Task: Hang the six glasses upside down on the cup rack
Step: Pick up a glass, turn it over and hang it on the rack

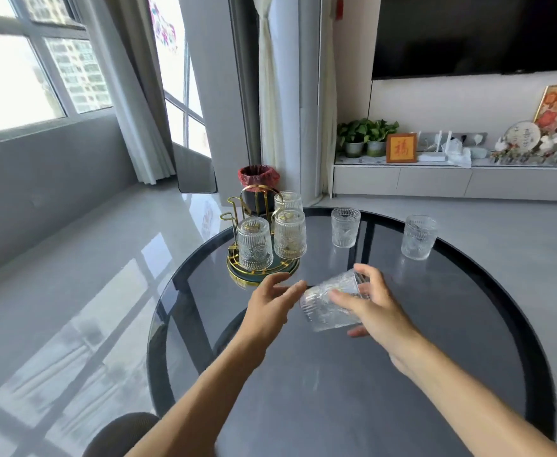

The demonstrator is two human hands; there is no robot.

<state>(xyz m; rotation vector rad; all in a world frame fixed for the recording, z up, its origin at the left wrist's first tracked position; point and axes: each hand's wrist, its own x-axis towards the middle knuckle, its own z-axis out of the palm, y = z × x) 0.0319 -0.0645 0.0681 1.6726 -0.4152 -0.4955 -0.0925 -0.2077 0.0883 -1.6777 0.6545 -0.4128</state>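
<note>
While one tilted glass [331, 303] sits gripped in the right hand [371, 308], left hand [270, 305] open: three glasses [272, 235] racked, two [345, 227] upright.

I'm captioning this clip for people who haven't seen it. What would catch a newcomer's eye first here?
First, the ribbed glass tipped on its side in the right hand over the dark round table, with the open left hand beside it. Next, the gold cup rack at the table's far left edge, three glasses already upside down on it. Two upright glasses wait at the far edge.
</note>
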